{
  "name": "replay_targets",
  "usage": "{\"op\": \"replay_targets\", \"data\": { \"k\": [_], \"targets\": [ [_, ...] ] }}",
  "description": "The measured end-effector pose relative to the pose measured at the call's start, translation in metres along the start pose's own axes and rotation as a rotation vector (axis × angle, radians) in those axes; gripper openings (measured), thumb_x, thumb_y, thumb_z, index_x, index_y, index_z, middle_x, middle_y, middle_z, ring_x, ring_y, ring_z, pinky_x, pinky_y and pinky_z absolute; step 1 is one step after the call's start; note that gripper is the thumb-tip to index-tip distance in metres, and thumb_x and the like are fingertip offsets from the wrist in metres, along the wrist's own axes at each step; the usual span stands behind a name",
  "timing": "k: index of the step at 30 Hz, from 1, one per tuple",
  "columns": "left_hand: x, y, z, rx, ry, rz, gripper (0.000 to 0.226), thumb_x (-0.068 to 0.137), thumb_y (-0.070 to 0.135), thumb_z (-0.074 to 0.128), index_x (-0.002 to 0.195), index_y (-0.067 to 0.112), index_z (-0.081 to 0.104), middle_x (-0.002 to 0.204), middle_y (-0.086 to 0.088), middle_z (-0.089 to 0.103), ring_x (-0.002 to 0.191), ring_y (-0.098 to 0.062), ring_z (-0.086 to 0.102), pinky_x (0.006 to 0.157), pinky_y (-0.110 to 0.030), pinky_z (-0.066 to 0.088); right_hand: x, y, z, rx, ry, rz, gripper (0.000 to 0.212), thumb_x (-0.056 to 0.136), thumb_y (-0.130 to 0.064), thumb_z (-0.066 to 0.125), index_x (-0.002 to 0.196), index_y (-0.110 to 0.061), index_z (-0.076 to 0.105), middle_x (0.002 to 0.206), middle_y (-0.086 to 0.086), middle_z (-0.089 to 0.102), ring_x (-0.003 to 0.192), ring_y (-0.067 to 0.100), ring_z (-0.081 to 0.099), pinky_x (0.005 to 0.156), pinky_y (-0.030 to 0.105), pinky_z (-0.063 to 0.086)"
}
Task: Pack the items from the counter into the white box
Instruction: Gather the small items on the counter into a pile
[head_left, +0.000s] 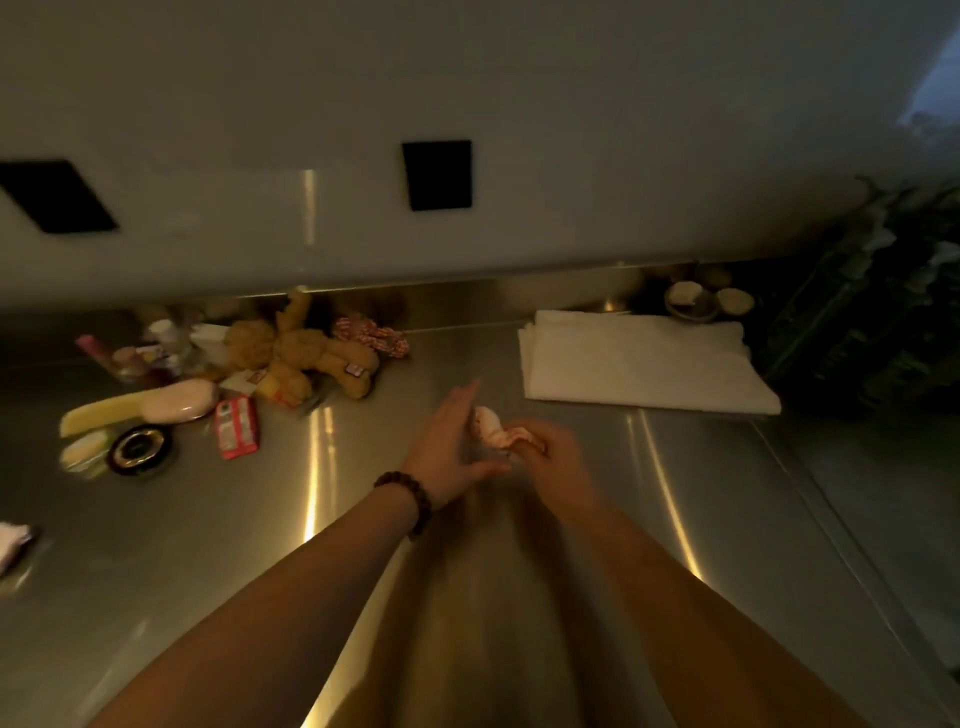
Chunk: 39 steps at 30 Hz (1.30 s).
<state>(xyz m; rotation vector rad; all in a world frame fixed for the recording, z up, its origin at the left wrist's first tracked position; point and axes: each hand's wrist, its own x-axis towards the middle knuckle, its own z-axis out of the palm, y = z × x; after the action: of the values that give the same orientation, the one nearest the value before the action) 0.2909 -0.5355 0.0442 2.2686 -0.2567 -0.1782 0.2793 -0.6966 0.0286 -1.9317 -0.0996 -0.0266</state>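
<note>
Head view, dim light: both hands meet over the steel counter (208, 545). The right hand (550, 457) pinches a small pink-and-white crumpled item (491, 423), fingers closed on it; the left hand (449, 447), beaded bracelet (410, 501) at the wrist, stands flat and open just beside it. At far left lies the pile: a tan plush toy (311, 358), a red carton (236, 426), a pink soap bar (179, 400). A folded white cloth (644, 364) sits back right. The white box can't be made out.

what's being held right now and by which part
The right hand pinches a small pink-and-white object by its near end; the open left hand rests beside it.
</note>
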Motion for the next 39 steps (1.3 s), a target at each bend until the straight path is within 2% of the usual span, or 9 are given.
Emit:
{"op": "replay_targets", "data": {
  "k": [3,7,12,16,21,25,28,33,39],
  "targets": [
    [-0.019,-0.023,-0.043,0.066,0.112,-0.010,0.063,0.072,0.032,0.078,0.127,0.017,0.049,0.121,-0.004,0.058,0.111,-0.020,0.054,0.091,-0.030,0.042,0.007,-0.023,0.043,0.068,-0.066,-0.006,0.025,0.085,0.008,0.059,0.095,-0.013,0.068,0.090,0.004,0.066,0.078,0.000,0.059,0.074,0.008,0.044],
    [-0.054,-0.070,-0.103,0.061,0.221,-0.053,0.035,0.078,0.023,0.073,0.110,0.015,0.061,0.100,-0.001,0.065,0.088,-0.014,0.058,0.068,-0.010,0.037,0.015,-0.054,0.107,0.094,-0.155,-0.038,0.023,0.086,0.004,0.060,0.088,-0.017,0.068,0.084,-0.003,0.067,0.072,-0.010,0.060,0.069,0.007,0.044],
    [-0.099,-0.150,-0.187,0.046,0.292,-0.101,0.019,0.081,0.027,0.069,0.095,0.019,0.059,0.085,0.000,0.063,0.077,-0.016,0.057,0.066,-0.029,0.043,0.019,-0.094,0.213,0.097,-0.181,-0.074,0.016,0.087,-0.004,0.064,0.087,-0.019,0.069,0.080,-0.008,0.068,0.070,-0.009,0.060,0.063,0.007,0.043],
    [-0.131,-0.222,-0.256,-0.001,0.324,-0.087,0.022,0.081,0.025,0.067,0.101,0.025,0.059,0.092,0.008,0.062,0.085,-0.009,0.058,0.073,-0.025,0.045,0.024,-0.124,0.310,0.094,-0.174,-0.038,0.013,0.085,-0.014,0.070,0.081,-0.026,0.068,0.070,-0.015,0.068,0.067,-0.006,0.062,0.056,0.007,0.043],
    [-0.144,-0.278,-0.313,-0.106,0.405,-0.146,0.029,0.081,0.027,0.068,0.103,0.030,0.049,0.096,0.013,0.058,0.086,-0.004,0.058,0.071,-0.019,0.048,0.043,-0.151,0.394,0.117,-0.127,0.120,0.009,0.084,-0.029,0.071,0.086,-0.033,0.063,0.095,-0.002,0.069,0.089,0.014,0.067,0.068,0.026,0.055],
    [-0.122,-0.296,-0.331,-0.153,0.496,-0.202,0.039,0.076,0.036,0.072,0.101,0.036,0.043,0.092,0.018,0.054,0.084,-0.002,0.057,0.067,-0.024,0.053,0.058,-0.163,0.416,0.276,-0.171,0.239,0.030,0.083,-0.021,0.071,0.089,-0.049,0.065,0.096,-0.013,0.072,0.094,0.010,0.069,0.079,0.035,0.058],
    [-0.098,-0.289,-0.329,-0.177,0.538,-0.162,0.047,0.072,0.035,0.077,0.100,0.042,0.040,0.095,0.022,0.052,0.088,-0.001,0.056,0.067,-0.012,0.045,0.069,-0.169,0.410,0.249,-0.059,0.236,0.039,0.082,-0.009,0.072,0.108,-0.033,0.057,0.103,-0.007,0.067,0.092,0.011,0.066,0.072,0.024,0.058],
    [-0.046,-0.275,-0.304,-0.086,0.519,0.034,0.037,0.078,0.018,0.069,0.106,0.025,0.045,0.108,0.005,0.049,0.096,-0.010,0.051,0.076,-0.010,0.036,0.088,-0.165,0.378,-0.006,0.276,0.136,0.033,0.081,-0.020,0.073,0.111,-0.020,0.058,0.093,-0.006,0.063,0.085,0.010,0.062,0.067,0.023,0.053],
    [-0.005,-0.273,-0.281,-0.123,0.508,0.086,0.017,0.092,0.014,0.053,0.107,0.014,0.061,0.105,-0.004,0.062,0.096,-0.010,0.052,0.084,-0.021,0.038,0.113,-0.138,0.368,-0.718,0.118,-0.011,0.036,0.094,-0.024,0.055,0.127,-0.011,0.059,0.128,0.010,0.059,0.115,0.024,0.055,0.098,0.037,0.042]
  ]
}}
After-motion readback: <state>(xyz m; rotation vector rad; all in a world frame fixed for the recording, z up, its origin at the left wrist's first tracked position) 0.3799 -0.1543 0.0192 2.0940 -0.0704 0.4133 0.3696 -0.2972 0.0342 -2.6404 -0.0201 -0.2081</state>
